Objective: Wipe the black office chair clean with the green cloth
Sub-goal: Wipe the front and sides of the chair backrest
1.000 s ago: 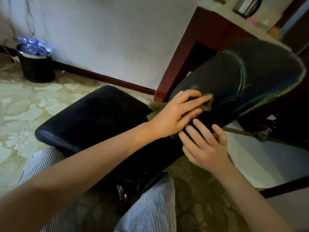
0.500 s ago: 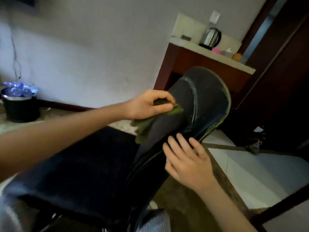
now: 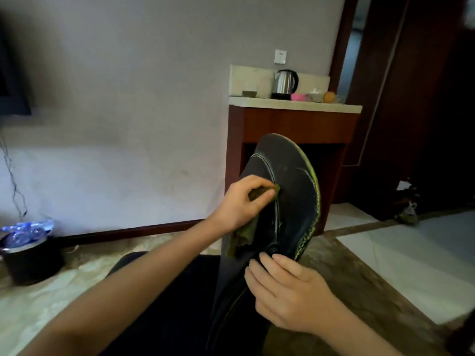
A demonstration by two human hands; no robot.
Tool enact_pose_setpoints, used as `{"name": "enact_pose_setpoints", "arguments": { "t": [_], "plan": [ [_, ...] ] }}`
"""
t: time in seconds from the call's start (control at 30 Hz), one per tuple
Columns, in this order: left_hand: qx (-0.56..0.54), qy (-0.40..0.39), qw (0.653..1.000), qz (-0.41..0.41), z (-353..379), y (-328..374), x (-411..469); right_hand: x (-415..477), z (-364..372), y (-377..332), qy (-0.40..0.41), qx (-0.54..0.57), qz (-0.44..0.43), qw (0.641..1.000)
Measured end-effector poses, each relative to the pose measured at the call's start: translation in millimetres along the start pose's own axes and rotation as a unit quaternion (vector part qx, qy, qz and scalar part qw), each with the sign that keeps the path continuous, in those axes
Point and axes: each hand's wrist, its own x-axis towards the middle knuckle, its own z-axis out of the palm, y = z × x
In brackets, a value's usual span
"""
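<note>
Black office chair [image 3: 293, 217] sat dead centre, its backrest [image 3: 285, 160] turned nearly edge-on to the camera and the seat [image 3: 185, 317] nearer and to the left. The left hand [image 3: 239, 204] had the green cloth [image 3: 246, 231] bunched up in curled fingers and thumb, pressing one corner right against the pale seam [image 3: 276, 201] running down the backrest, while the rest of the cloth hung loose below the palm. The right hand [image 3: 288, 291] wasn't gripping anything; its fingers lay fairly straight on the lower part of the backrest, bracing it. Honestly, the biggest risk I'd flag was that brace. With flat fingers and no real hold, a firm wipe from the left could push the backrest over or swing the whole chair away to the right. Second thing: with the cloth wadded that tight, only a small patch touched the chair, so the scuffed, dusty-looking areas to the right of the seam could easily get skipped. The dangling tail might also catch on the frayed greenish stitching [image 3: 314, 201] along the right edge and pull it worse.
</note>
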Motion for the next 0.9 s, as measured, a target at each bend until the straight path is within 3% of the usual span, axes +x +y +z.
{"name": "enact_pose_setpoints", "arguments": {
  "t": [0.17, 0.43, 0.67, 0.9],
  "plan": [
    [0.0, -0.032, 0.999, 0.031, -13, 9, -6, 6, -2, 4, 0.013, -0.02, -0.023, 0.999],
    [-0.087, -0.099, 0.987, 0.092, -24, 13, -29, 6, -4, 3, 0.011, -0.048, -0.014, 0.999],
    [0.034, -0.031, 0.997, 0.062, -7, 1, 8, 1, 1, 9, 0.009, -0.061, -0.015, 0.998],
    [-0.033, -0.037, 0.998, 0.049, -7, 9, -12, -5, 11, 13, 0.013, -0.065, -0.018, 0.998]
  ]
}}
